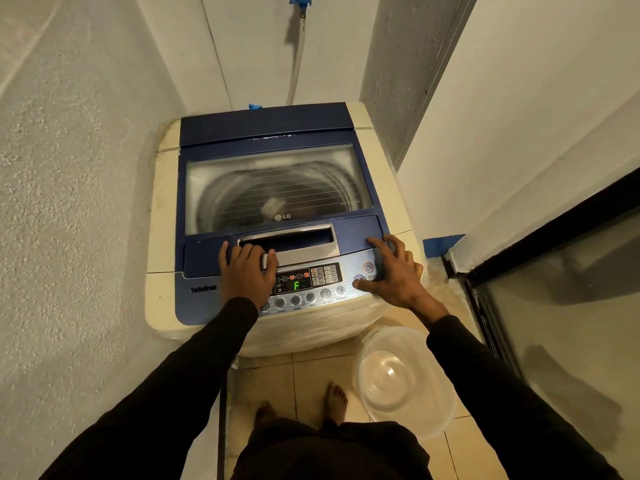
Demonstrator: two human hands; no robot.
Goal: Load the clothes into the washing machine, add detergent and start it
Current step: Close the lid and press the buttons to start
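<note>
Head view, looking down: a top-loading washer (273,216) stands in a narrow alcove between white walls, its back against the rear wall. Its blue lid (270,133) is down. Through the lid's clear window (277,188) the drum shows, with a pale item (273,205) lying in it; what it is cannot be told. A silver handle recess (287,239) sits at the lid's front edge.

The left hand (247,273) lies flat, fingers straight and spread, on the lid's front edge by the left end of the handle, its heel over the left part of the control panel (311,282). The right hand (393,270) rests on the washer's front right corner, fingers spread and slightly bent, fingertips on the lid's corner, thumb lying at the start button (360,279). Neither hand grips anything. Both arms wear black sleeves.

On the panel a green "F" (296,285) glows on the display. A power button (368,267) sits just left of the right hand, and a row of round buttons (301,299) runs along the panel's front edge.

On the tiled floor (277,379), just right of the washer's front, a clear plastic tub (405,379) stands. Two bare feet show on the floor below. A hose (298,60) hangs down the rear wall from a blue fitting (300,0). A dark-framed glass door (561,306) stands on the right.
</note>
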